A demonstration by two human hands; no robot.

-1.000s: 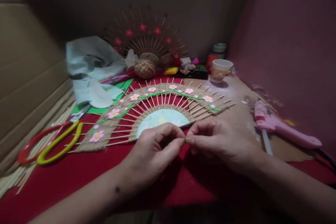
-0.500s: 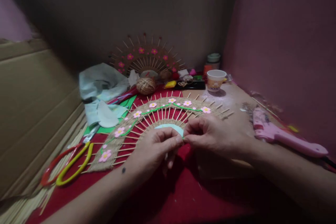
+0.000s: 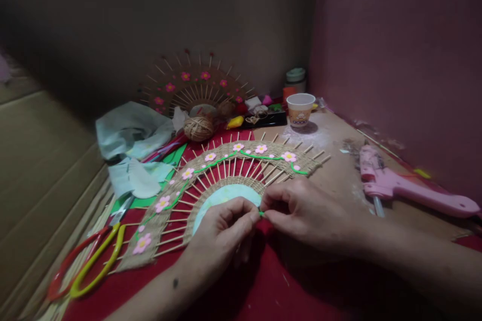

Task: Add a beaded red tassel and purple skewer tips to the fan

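Note:
Between the fingertips of both hands is a small strip of soft green material point(image 3: 261, 213), like clay. My left hand point(image 3: 231, 230) pinches its left end, and my right hand point(image 3: 297, 205) pinches the right. Just beyond them lies a woven half-round fan point(image 3: 222, 160) of twine and thin sticks, decorated with pink flowers point(image 3: 187, 174) and a wavy green line point(image 3: 218, 161). A pale blue half-disc point(image 3: 226, 193) forms its inner part, partly covered by my left hand. The right hand hides some of the fan's lower right side.
Scissors point(image 3: 96, 261) with red and yellow handles lie left. A pink glue gun point(image 3: 410, 188) rests right. Behind the fan are a twine ball point(image 3: 198, 128), a paper cup point(image 3: 300, 110), a black tray point(image 3: 271, 120) and a second flowered fan point(image 3: 196, 80) against the wall. Cardboard point(image 3: 45, 170) stands at left.
The whole view has shifted, so the scene sits further left. Both hands still pinch the green piece, which shows more clearly. More of the blue half-disc and the fan's right end is visible.

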